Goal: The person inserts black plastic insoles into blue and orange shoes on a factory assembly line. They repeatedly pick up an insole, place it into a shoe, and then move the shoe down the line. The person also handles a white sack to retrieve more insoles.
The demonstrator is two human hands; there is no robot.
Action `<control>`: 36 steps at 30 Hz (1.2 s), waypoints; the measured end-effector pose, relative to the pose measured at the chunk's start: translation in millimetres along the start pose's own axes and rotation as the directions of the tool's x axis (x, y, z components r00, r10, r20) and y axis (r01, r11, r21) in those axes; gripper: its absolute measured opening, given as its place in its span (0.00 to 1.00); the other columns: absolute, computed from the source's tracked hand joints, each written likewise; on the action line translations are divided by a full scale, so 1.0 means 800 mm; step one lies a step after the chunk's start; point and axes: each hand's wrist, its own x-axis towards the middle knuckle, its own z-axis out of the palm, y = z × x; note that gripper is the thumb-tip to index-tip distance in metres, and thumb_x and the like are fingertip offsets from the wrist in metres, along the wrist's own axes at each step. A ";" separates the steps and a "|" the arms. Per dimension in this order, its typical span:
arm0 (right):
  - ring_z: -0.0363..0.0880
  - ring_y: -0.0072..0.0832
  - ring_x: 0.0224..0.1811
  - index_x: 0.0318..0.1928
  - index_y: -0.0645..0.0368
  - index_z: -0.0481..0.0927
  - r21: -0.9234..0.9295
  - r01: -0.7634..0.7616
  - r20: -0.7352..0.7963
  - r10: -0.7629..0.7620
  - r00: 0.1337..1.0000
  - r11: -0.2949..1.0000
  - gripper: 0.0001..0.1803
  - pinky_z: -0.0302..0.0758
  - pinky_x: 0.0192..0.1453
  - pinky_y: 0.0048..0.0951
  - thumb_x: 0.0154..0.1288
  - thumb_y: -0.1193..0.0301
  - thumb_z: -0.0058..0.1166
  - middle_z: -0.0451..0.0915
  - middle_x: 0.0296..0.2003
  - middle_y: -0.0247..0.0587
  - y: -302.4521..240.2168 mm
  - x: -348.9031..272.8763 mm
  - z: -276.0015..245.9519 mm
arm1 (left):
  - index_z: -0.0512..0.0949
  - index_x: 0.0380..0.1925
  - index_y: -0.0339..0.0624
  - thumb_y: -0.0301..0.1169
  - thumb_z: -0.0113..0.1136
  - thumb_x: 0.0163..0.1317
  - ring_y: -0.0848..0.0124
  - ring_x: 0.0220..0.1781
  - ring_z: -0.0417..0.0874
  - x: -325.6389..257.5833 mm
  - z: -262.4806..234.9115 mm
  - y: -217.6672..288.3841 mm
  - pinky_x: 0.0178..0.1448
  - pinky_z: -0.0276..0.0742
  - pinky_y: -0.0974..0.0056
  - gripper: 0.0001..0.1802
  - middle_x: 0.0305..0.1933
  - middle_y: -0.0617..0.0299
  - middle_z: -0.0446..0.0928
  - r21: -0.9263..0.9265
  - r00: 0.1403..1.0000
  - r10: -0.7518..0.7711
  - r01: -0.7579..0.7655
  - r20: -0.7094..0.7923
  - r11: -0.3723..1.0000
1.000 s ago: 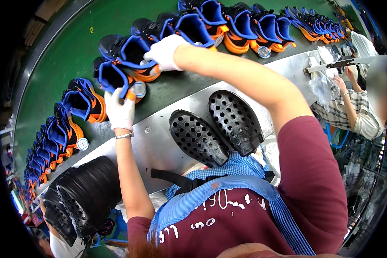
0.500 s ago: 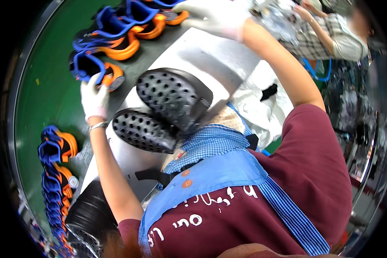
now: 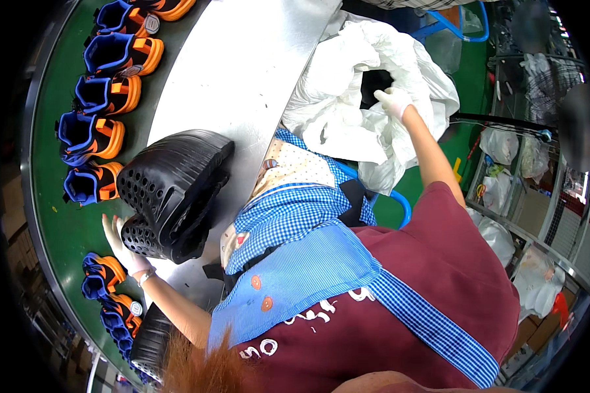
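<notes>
My left hand [image 3: 121,249], in a white glove, lies by the left end of two black ridged moulded pieces [image 3: 177,180] with rows of round holes. Its fingers are stretched out, partly hidden behind the lower piece; I cannot tell whether they touch it. My right hand [image 3: 394,103], also gloved, is at the mouth of a large white bag [image 3: 334,85]. Those fingers are pressed together at the rim, beside a black thing [image 3: 372,90] inside the opening. What they hold is too small to make out.
Blue, black and orange shoes [image 3: 95,137] stand in a curved row on the green surface [image 3: 49,229] at left. The black pieces rest on a shiny metal tabletop [image 3: 236,59]. Another ridged black piece [image 3: 152,340] is at lower left. Shelves [image 3: 537,216] with plastic bags stand at right.
My left hand has left a shoe and come down beside the black pieces. My right hand has moved from the far end of the tabletop to the white bag. The whole view has shifted.
</notes>
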 end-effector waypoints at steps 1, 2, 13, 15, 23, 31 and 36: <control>0.74 0.51 0.61 0.54 0.74 0.76 0.000 -0.108 0.009 0.108 0.994 0.994 0.38 0.68 0.65 0.39 0.54 0.50 0.55 0.76 0.54 0.67 -0.005 0.007 0.011 | 0.58 0.71 0.41 0.30 0.48 0.70 0.62 0.66 0.69 -0.009 -0.001 0.008 0.69 0.64 0.62 0.29 0.67 0.46 0.66 0.091 1.000 -0.011 0.012 -0.013 0.996; 0.74 0.51 0.61 0.54 0.74 0.76 0.011 -0.104 0.021 0.104 0.994 0.995 0.38 0.68 0.65 0.39 0.54 0.50 0.55 0.76 0.54 0.67 -0.006 0.011 0.021 | 0.58 0.71 0.41 0.30 0.48 0.70 0.62 0.66 0.69 -0.014 -0.007 0.010 0.69 0.64 0.62 0.29 0.67 0.46 0.66 0.106 1.000 -0.005 0.007 -0.017 0.994; 0.67 0.49 0.67 0.64 0.72 0.65 0.195 -0.124 -0.278 0.176 0.944 0.973 0.52 0.62 0.71 0.35 0.46 0.47 0.66 0.70 0.62 0.61 0.063 0.124 0.080 | 0.61 0.68 0.35 0.28 0.47 0.72 0.65 0.59 0.75 -0.050 -0.058 -0.007 0.64 0.70 0.64 0.26 0.63 0.54 0.71 0.078 0.953 -0.213 0.234 -0.217 0.969; 0.70 0.46 0.65 0.60 0.74 0.71 0.392 -0.068 -0.292 0.194 0.936 0.917 0.50 0.64 0.68 0.35 0.47 0.45 0.66 0.72 0.61 0.60 0.016 0.105 0.062 | 0.63 0.67 0.34 0.28 0.45 0.73 0.66 0.59 0.76 -0.068 -0.066 -0.011 0.63 0.70 0.65 0.24 0.62 0.52 0.72 0.106 0.919 -0.282 0.321 -0.276 0.941; 0.74 0.42 0.59 0.50 0.67 0.79 0.379 0.110 -0.433 0.071 0.899 0.919 0.32 0.68 0.62 0.34 0.52 0.54 0.64 0.78 0.54 0.52 -0.023 0.132 0.012 | 0.65 0.66 0.38 0.34 0.43 0.73 0.58 0.59 0.77 -0.056 -0.211 -0.094 0.64 0.73 0.54 0.23 0.63 0.53 0.72 0.064 0.954 -0.284 0.291 -0.097 0.955; 0.76 0.34 0.51 0.54 0.61 0.79 0.220 -0.173 -0.065 0.192 0.979 0.960 0.28 0.72 0.54 0.30 0.59 0.55 0.57 0.79 0.55 0.43 0.032 0.209 0.018 | 0.63 0.67 0.33 0.28 0.41 0.74 0.66 0.65 0.71 -0.059 -0.183 -0.088 0.71 0.63 0.63 0.23 0.67 0.57 0.69 0.012 0.903 -0.399 0.406 -0.161 0.914; 0.77 0.30 0.46 0.57 0.58 0.74 0.682 -0.349 0.050 0.436 0.899 0.643 0.26 0.77 0.44 0.33 0.63 0.58 0.53 0.78 0.52 0.39 0.052 0.234 0.040 | 0.63 0.67 0.33 0.28 0.40 0.74 0.66 0.65 0.71 -0.057 -0.183 -0.092 0.71 0.63 0.63 0.23 0.67 0.57 0.69 0.014 0.901 -0.401 0.409 -0.166 0.913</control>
